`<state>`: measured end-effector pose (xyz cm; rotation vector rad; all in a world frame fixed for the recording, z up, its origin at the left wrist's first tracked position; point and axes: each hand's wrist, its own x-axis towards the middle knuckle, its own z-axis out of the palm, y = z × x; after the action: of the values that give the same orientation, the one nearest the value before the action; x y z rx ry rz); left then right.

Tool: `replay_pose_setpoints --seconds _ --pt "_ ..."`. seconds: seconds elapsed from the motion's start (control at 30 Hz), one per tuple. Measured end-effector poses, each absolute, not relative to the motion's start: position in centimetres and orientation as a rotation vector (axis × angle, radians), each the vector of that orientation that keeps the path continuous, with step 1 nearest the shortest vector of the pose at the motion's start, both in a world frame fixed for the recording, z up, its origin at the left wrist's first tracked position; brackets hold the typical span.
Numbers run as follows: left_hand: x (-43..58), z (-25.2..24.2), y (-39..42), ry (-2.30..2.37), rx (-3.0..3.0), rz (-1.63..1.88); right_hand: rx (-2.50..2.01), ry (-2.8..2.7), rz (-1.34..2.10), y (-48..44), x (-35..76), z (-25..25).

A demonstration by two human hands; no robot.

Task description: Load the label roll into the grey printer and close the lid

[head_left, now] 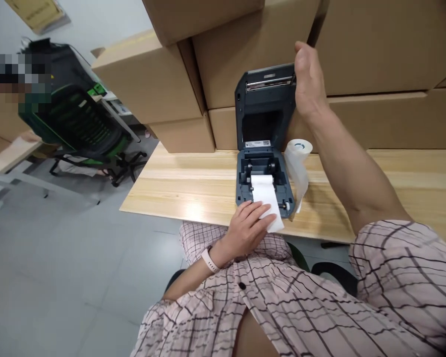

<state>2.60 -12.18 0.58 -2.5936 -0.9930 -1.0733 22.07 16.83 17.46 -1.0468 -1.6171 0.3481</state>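
A dark grey label printer (241, 183) sits on the table's front part with its lid (263, 106) raised. My right hand (308, 82) grips the upper right edge of that lid, fingertips hidden behind it. A white label strip (264, 191) runs from the printer's bay over its front edge. My left hand (247, 225) has its fingers laid across the strip's loose end, holding it; the thumb is out of sight. Just right of the printer stands a second roll of pale tape or backing paper (298, 148), with its end trailing down toward the table edge.
Large cardboard boxes (148, 79) are stacked behind the printer along the wooden table (186, 183). To the left are a black-and-green office chair (82, 119) and another desk (15, 153), with a person partly in view at the far left.
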Motion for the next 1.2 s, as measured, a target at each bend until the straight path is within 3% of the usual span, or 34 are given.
replay_pose_setpoints --seconds 0.13,0.3,0.8,0.9,1.07,1.2 --pt "1.8 0.1 -11.7 -0.933 -2.666 -0.965 -1.215 -1.693 0.235 17.0 22.7 17.4" --pt "2.1 -0.8 -11.0 -0.882 -2.592 -1.079 -1.295 -1.731 0.13 16.3 23.3 17.1" --pt "2.4 -0.8 -10.6 -0.829 -2.507 -1.283 -1.222 -1.951 0.396 16.0 24.2 18.1" --pt "2.5 -0.8 -10.6 -0.826 -2.497 -1.313 -1.048 -1.903 0.453 14.2 24.7 17.7" --pt "1.9 0.1 -11.2 -0.807 -2.618 -1.279 -1.03 -1.705 0.226 7.4 24.6 15.8" --pt "0.5 2.2 -10.2 -0.831 -2.679 -1.75 -1.041 -2.343 0.548 3.9 23.4 13.4"
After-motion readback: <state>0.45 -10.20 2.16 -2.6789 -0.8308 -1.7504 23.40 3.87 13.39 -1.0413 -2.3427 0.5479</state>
